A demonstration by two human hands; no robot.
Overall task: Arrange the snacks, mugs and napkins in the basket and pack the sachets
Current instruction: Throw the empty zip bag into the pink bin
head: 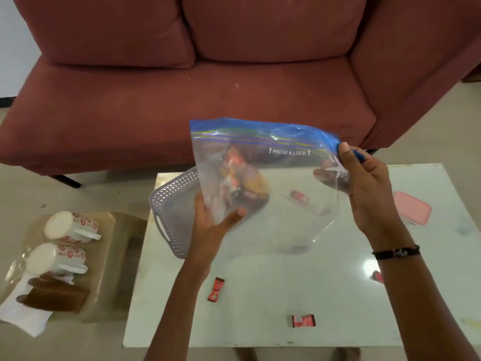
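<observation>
Leftmost, mugs: two white mugs (68, 227) with a red flower print lie on their sides on a low stool (109, 269) beside the table; likely ceramic, rigid and breakable, best taken by the handle or round the body.
Napkins: a brown holder (56, 295) rests on white napkins (23, 315) below the mugs; the paper looks thin and soft, so it probably wants lifting as a stack.
Basket: a grey perforated basket (170, 204) sits at the left end of the white table (260, 295), partly hidden by the bag; it looks like stiff, light plastic with a cut-out handle to hold.
Left hand: the left hand (213, 225) cups the bag's lower corner from beneath, thumb curled onto the front, bearing the bunched contents.
Zip bag: a clear zip bag (265, 178) with a blue seal strip hangs above the table; limp, slick film, weight gathered low left.
Loose sachets: small red sachets (215, 289) lie scattered on the table; light, flat, probably best pinched by an edge.
Right hand: the right hand (364, 178) pinches the seal strip's right end.
</observation>
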